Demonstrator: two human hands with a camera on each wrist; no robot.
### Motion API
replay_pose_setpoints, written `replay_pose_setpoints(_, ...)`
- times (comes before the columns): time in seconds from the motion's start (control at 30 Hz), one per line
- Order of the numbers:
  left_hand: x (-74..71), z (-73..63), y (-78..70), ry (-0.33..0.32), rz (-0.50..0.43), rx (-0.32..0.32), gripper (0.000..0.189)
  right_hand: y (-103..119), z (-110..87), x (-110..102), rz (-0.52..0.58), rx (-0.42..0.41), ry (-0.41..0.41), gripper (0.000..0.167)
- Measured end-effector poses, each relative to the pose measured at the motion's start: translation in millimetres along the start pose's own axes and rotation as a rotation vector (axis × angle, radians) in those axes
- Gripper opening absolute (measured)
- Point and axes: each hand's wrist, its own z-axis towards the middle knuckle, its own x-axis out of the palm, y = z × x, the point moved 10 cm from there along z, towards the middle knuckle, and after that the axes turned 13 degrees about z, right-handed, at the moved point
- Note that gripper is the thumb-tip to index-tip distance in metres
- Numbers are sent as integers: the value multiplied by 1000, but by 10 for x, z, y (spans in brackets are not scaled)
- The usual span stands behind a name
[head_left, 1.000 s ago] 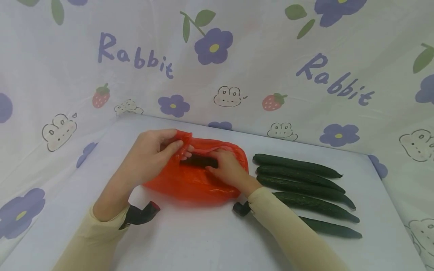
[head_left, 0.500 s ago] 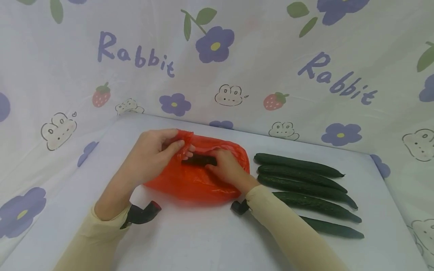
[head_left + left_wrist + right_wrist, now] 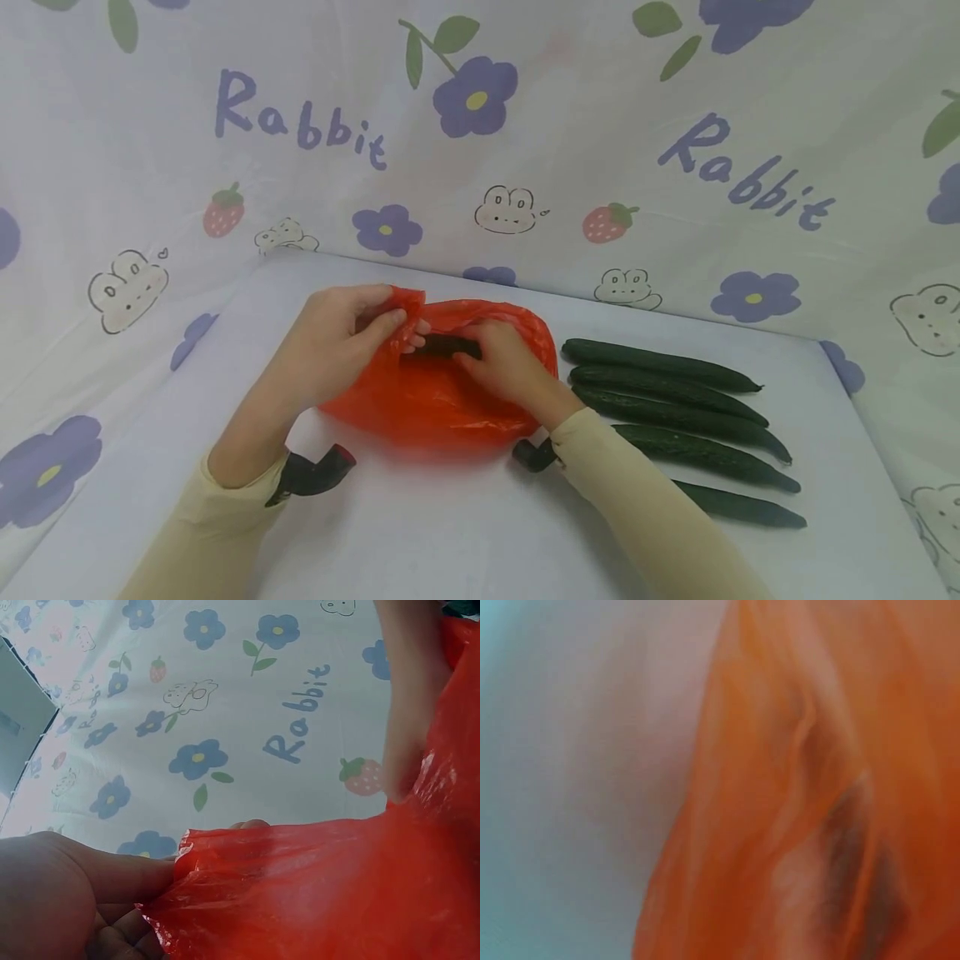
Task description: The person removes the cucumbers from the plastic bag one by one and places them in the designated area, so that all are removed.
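Observation:
A red plastic bag [image 3: 435,408] lies at the middle of the table, its mouth spread. My left hand [image 3: 337,333] pinches the bag's edge between thumb and fingers; the left wrist view shows that edge [image 3: 225,885] stretched out from the fingers. Inside the opening, my right hand [image 3: 510,358] grips a dark green cucumber [image 3: 442,344] lying crosswise, its left end by the left fingertips. Blurred red film [image 3: 727,847] fills much of the right wrist view, with a dark shape [image 3: 855,877] showing through it.
Several cucumbers [image 3: 667,367] lie in a row on the white table [image 3: 420,533] to the right of the bag, the nearest [image 3: 742,505] partly behind the right sleeve [image 3: 637,500]. A patterned cloth [image 3: 570,150] hangs behind the table. Black wrist mounts [image 3: 315,473] sit under both wrists.
The right hand has shifted slightly up and away with the cucumber, and the bag's right side bulges wider. The left hand stays where it was.

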Motion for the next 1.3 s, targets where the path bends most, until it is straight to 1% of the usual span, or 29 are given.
replay_pose_setpoints(0.17, -11, 0, -3, -13, 15, 11, 21, 165, -11, -76, 30, 20, -14, 31)
replay_pose_setpoints(0.3, -18, -1, -7, -23, 20, 22, 20, 231, -4, -91, 29, 42, -11, 29)
replay_pose_setpoints(0.4, -28, -2, -3, -34, 26, 21, 20, 216, 7, -81, 29, 80, 3, 24)
replay_pose_setpoints(0.5, -42, -2, 0, -50, 53, 17, 16, 135, 28, -51, 9, 121, 31, 23)
replay_pose_setpoints(0.6, -54, 2, 2, -64, 82, 13, 11, 98, 27, -30, -18, 155, 58, 26)
replay_pose_setpoints(0.73, -60, 8, -4, -70, 88, 13, 10, 170, -23, -43, -46, 175, 61, 32)
replay_pose_setpoints(0.83, -64, 13, -14, -74, 81, 19, 10, 228, -58, -58, -44, 156, 44, 32)
replay_pose_setpoints(0.97, -57, 22, -21, -73, 66, 22, 12, 279, -123, -98, -36, 104, 20, 32)
replay_pose_setpoints(1.2, -36, 33, -44, -50, 49, 15, 21, 354, -319, -282, -27, 52, -34, 37)
replay_pose_setpoints(1.3, -37, 35, -41, -43, 41, 4, 22, 360, -388, -354, -24, 36, -51, 40)
